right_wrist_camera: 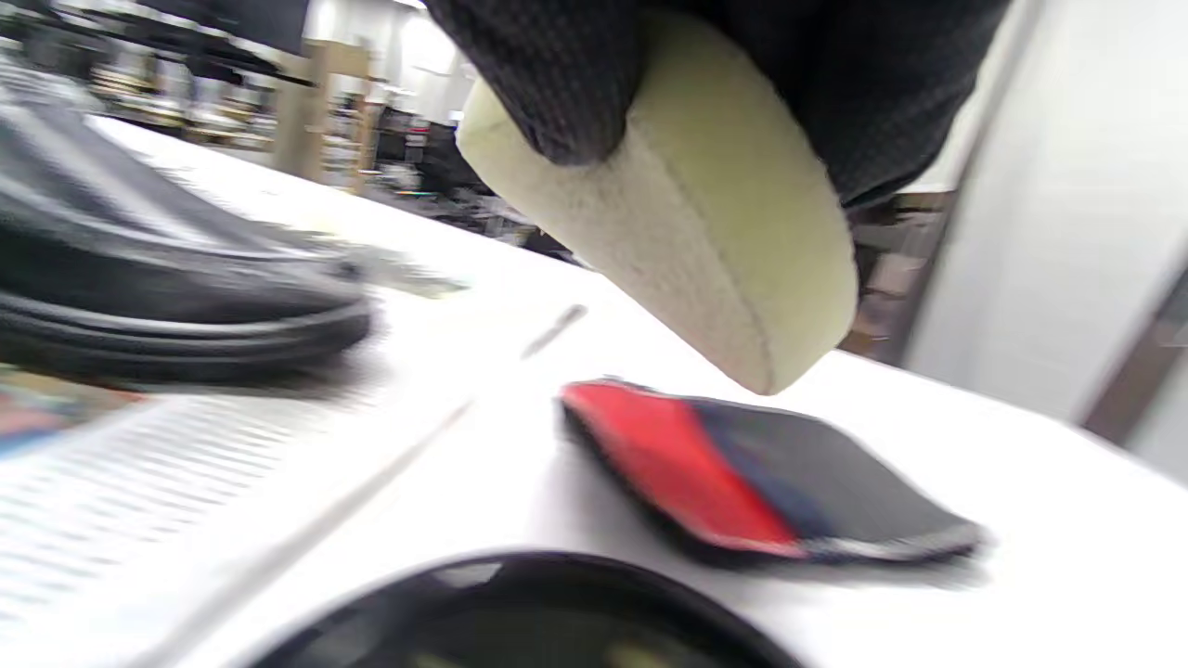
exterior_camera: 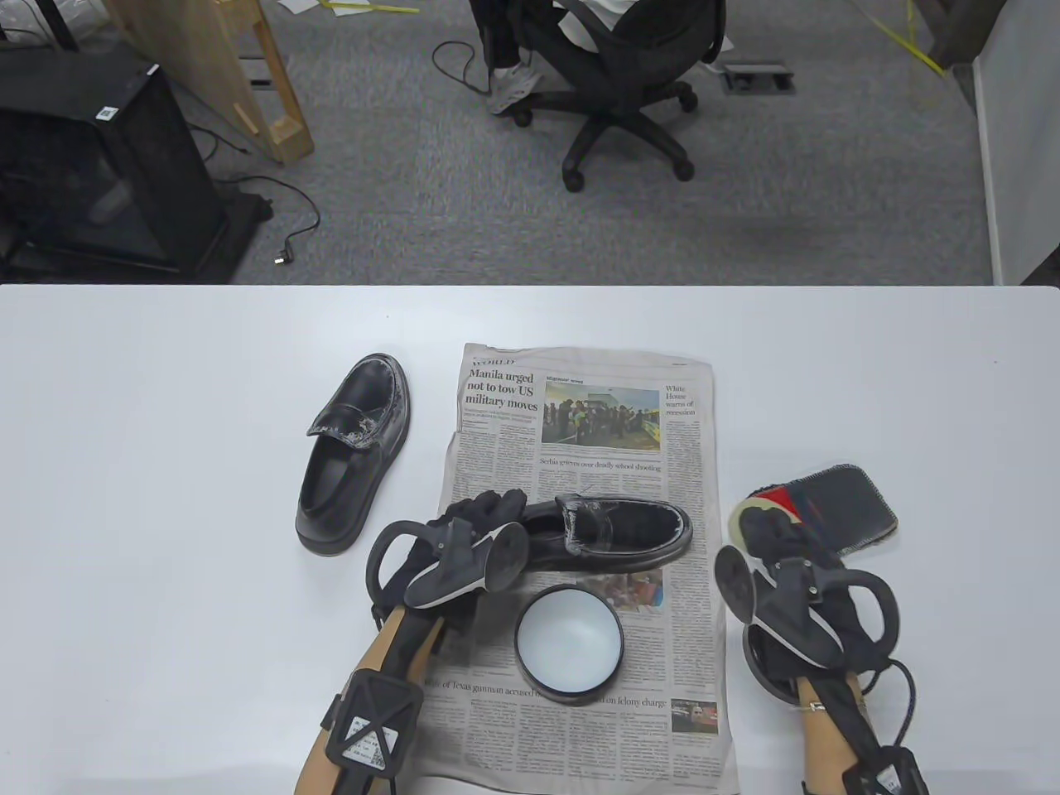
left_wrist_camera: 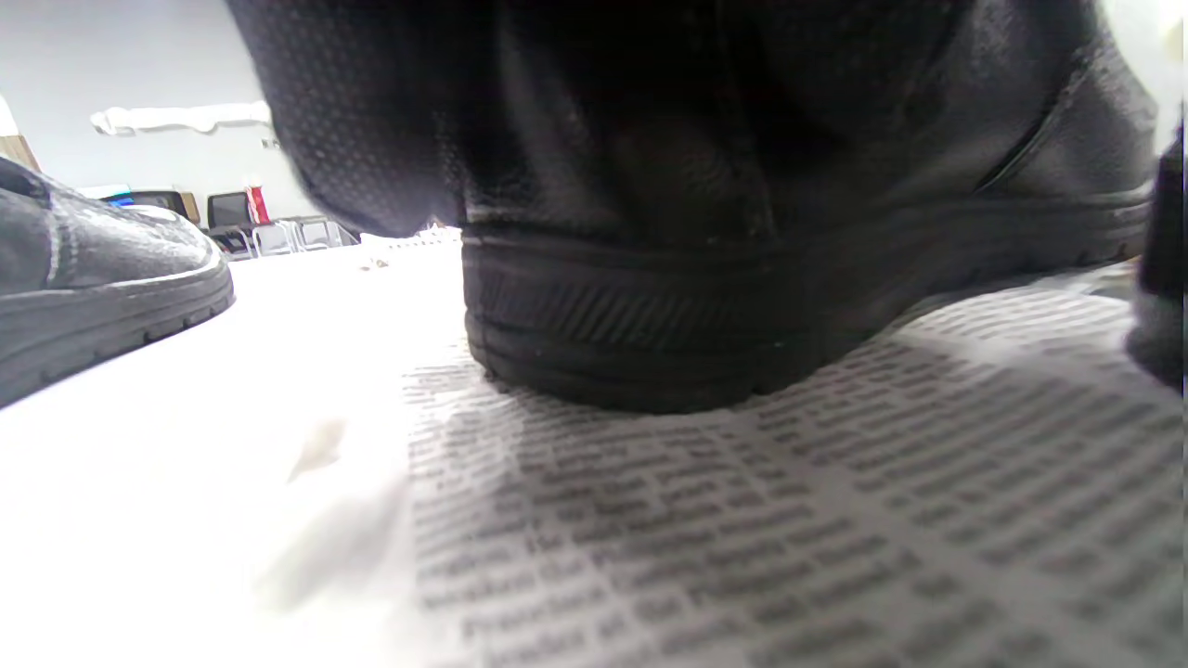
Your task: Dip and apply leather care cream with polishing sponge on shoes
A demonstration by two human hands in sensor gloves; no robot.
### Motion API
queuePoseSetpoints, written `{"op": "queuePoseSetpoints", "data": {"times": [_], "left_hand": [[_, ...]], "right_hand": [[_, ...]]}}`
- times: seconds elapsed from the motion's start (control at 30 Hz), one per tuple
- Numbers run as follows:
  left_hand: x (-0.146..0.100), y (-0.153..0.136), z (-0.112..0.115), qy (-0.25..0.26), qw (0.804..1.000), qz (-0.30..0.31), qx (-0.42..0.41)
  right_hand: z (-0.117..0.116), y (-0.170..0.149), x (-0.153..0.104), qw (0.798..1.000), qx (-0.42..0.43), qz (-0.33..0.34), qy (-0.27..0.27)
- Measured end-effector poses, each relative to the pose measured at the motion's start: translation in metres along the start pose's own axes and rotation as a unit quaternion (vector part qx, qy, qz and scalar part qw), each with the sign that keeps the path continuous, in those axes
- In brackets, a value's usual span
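Note:
A black loafer (exterior_camera: 617,534) lies on its sole on the newspaper (exterior_camera: 580,414), streaked with white cream along its rim. My left hand (exterior_camera: 495,508) grips its toe end; the left wrist view shows the shoe's sole (left_wrist_camera: 705,343) up close under my gloved fingers (left_wrist_camera: 362,139). My right hand (exterior_camera: 766,523) pinches a pale yellow polishing sponge (exterior_camera: 748,508) just above the table, right of the newspaper; the right wrist view shows the sponge (right_wrist_camera: 687,241) between my fingertips (right_wrist_camera: 557,83). The open cream tin (exterior_camera: 569,644) stands on the paper between my hands.
A second black loafer (exterior_camera: 352,454) with cream on it stands on the table left of the newspaper, also in the left wrist view (left_wrist_camera: 93,288). A red and dark cloth (exterior_camera: 849,505) lies by my right hand. The tin's dark lid (right_wrist_camera: 520,608) lies under my right wrist.

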State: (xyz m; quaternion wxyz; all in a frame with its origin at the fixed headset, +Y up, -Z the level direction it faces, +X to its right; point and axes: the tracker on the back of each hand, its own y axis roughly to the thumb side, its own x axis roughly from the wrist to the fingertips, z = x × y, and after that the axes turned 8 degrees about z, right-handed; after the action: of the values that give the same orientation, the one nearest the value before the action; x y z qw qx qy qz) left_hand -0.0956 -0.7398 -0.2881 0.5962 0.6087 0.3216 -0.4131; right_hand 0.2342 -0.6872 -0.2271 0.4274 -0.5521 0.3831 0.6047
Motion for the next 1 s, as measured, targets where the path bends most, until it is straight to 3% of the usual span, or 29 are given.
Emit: {"op": "queuePoseSetpoints", "data": {"times": [0.2, 0.3, 0.37, 0.43, 0.53, 0.67, 0.8, 1.0], "left_hand": [[-0.007, -0.012, -0.006, 0.008, 0.996, 0.030, -0.082], [-0.014, -0.019, -0.010, 0.029, 0.992, 0.041, -0.114], [-0.018, -0.022, -0.012, 0.021, 0.992, 0.043, -0.115], [-0.018, -0.025, -0.011, -0.001, 0.996, 0.026, -0.090], [-0.014, -0.026, -0.006, -0.037, 0.998, 0.002, -0.054], [-0.013, -0.022, -0.006, 0.031, 0.999, -0.012, -0.041], [-0.023, -0.022, -0.016, 0.096, 0.993, -0.018, -0.073], [-0.068, -0.046, -0.055, 0.197, 0.975, -0.085, -0.061]], "right_hand": [[-0.059, -0.053, -0.003, 0.983, -0.007, -0.133, 0.125], [-0.081, -0.061, -0.003, 0.971, 0.010, -0.140, 0.192], [-0.086, -0.064, -0.004, 0.963, 0.088, -0.126, 0.219], [-0.082, -0.066, -0.006, 0.960, 0.135, -0.128, 0.208], [-0.078, -0.064, -0.009, 0.965, 0.134, -0.109, 0.195], [-0.061, -0.052, -0.010, 0.975, 0.154, -0.071, 0.145], [-0.031, -0.030, -0.017, 0.986, 0.164, 0.008, 0.043], [-0.008, 0.007, -0.026, 0.966, 0.220, 0.134, -0.002]]}}
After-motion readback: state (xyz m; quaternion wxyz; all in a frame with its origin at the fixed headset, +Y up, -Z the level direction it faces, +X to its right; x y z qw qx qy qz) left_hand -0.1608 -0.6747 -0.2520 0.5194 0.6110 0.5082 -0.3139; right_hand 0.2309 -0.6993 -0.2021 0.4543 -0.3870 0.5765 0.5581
